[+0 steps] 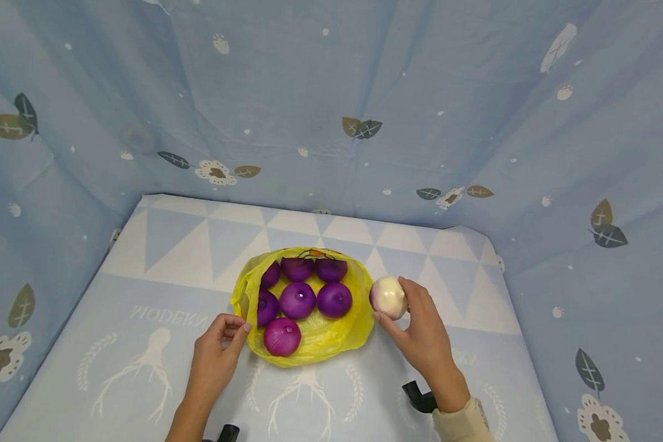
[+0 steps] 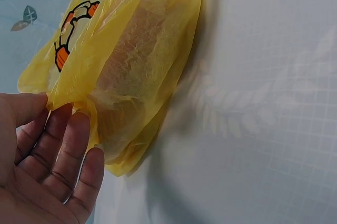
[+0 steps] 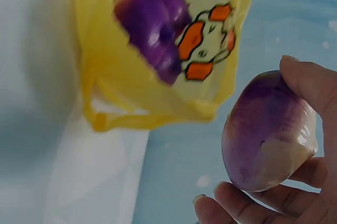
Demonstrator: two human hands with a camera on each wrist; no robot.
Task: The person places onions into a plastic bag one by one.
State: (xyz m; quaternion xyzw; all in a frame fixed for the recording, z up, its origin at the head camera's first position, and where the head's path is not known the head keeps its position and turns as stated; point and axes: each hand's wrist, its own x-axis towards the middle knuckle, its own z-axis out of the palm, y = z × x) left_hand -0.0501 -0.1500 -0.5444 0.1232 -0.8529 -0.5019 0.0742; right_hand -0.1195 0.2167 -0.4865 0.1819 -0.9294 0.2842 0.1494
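Observation:
A yellow plastic bag (image 1: 331, 337) lies on the table with its mouth spread wide. Inside it are several glossy purple round vegetables (image 1: 298, 300), onion- or turnip-like, some partly covered by the bag's edge. My left hand (image 1: 219, 347) pinches the bag's left rim between thumb and fingers; the left wrist view shows the gathered plastic (image 2: 71, 95) at the fingertips. To the right of the bag, my right hand (image 1: 422, 328) holds a purple-and-white round vegetable (image 3: 263, 134) between thumb and fingers. Its pale side (image 1: 391, 298) faces up in the head view.
A patterned blue-and-white cloth (image 1: 199, 288) covers the table. Printed blue curtains (image 1: 309, 92) enclose the back and both sides. Black curved pieces show near the wrists, one by the right wrist (image 1: 418, 398) and one by the left (image 1: 229, 433).

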